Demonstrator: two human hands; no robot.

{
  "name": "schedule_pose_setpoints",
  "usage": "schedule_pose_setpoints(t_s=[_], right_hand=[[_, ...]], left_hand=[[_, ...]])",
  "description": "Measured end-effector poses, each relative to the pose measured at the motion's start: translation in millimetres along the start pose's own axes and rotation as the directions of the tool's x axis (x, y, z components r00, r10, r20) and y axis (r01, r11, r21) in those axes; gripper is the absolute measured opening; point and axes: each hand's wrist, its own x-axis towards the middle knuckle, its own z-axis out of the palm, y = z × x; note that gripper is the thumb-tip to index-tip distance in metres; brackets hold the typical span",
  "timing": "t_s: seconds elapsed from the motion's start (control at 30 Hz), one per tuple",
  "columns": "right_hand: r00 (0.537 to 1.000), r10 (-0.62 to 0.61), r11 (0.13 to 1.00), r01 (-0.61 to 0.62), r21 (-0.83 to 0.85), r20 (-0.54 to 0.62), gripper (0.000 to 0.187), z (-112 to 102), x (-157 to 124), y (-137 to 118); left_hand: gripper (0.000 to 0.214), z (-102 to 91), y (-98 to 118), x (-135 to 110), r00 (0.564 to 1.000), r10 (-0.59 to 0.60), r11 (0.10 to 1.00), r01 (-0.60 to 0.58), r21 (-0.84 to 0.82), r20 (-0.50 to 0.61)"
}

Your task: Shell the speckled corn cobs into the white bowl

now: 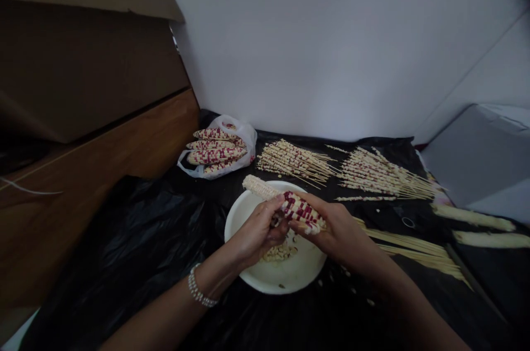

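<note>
Over a white bowl (244, 213) I hold a corn cob (298, 208) between both hands. Its upper left end is bare and pale, while the part between my hands still carries purple and cream kernels. My left hand (259, 229) is closed around the cob near the bare end, thumb on the edge of the kernels. My right hand (337, 229) wraps the lower right end, fingers underneath. Loose kernels (279, 253) lie at the bottom of the bowl, partly hidden by my left hand.
Black plastic sheeting (165, 235) covers the surface. A plastic bag (248, 136) of whole corn cobs (217, 155) sits at the back. Two piles of kernel-threaded skewers (293, 160) lie behind the bowl. Bare sticks (418, 251) and stripped cobs (492, 239) lie right; a cardboard box (91, 64) stands left.
</note>
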Motion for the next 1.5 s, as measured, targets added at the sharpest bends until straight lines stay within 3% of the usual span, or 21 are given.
schedule_pose_setpoints(t_s=[0.2, 0.4, 0.57, 0.73, 0.87, 1.07, 1.17, 1.27, 1.4, 1.5], right_hand=[[1.000, 0.024, 0.998, -0.025, 0.056, 0.014, 0.048, -1, 1, 2], [0.999, 0.010, 0.998, -0.013, -0.064, -0.036, 0.050, -3, -1, 2], [0.998, 0.000, 0.989, -0.008, -0.149, -0.056, 0.050, -1, -2, -4], [0.998, -0.008, 0.992, 0.001, -0.126, -0.055, 0.051, 0, -2, -4], [0.999, -0.009, 0.997, 0.006, -0.080, -0.040, 0.051, 0, -1, 0], [0.998, -0.028, 0.988, 0.019, -0.155, -0.059, 0.056, 1, -2, 2], [0.998, -0.004, 0.961, -0.014, -0.277, -0.063, 0.057, 6, -5, 1], [0.998, 0.018, 0.925, -0.038, -0.377, -0.057, 0.055, 11, -6, -2], [0.998, -0.003, 0.943, -0.020, -0.331, -0.068, 0.054, 13, -6, -3], [0.998, -0.020, 0.970, 0.004, -0.243, -0.062, 0.054, 12, -4, 0]], left_hand=[[0.032, -0.6, 1, -1, 0.998, 0.018, 1.000, -0.016, -0.026, 0.062], [0.032, -1.4, 9, -5, 0.983, -0.048, 0.991, 0.069, -0.113, 0.179], [0.041, 6.0, 7, -5, 0.999, 0.004, 0.999, -0.005, 0.035, 0.041], [0.045, 8.2, 2, -3, 0.998, 0.044, 0.987, -0.049, 0.152, 0.036], [0.039, 5.4, 1, -3, 0.996, 0.082, 0.988, -0.078, 0.130, -0.021], [0.039, 1.6, 8, -6, 0.996, -0.017, 0.999, 0.021, -0.041, 0.084], [0.048, 3.4, 8, -4, 1.000, -0.017, 0.999, 0.016, -0.050, -0.004], [0.044, 5.8, 4, 0, 0.992, 0.037, 0.999, -0.039, -0.017, -0.122], [0.039, 7.6, 0, 1, 0.982, 0.068, 0.996, -0.076, -0.038, -0.176], [0.037, 7.3, 0, 0, 0.987, 0.053, 0.997, -0.062, -0.049, -0.153]])
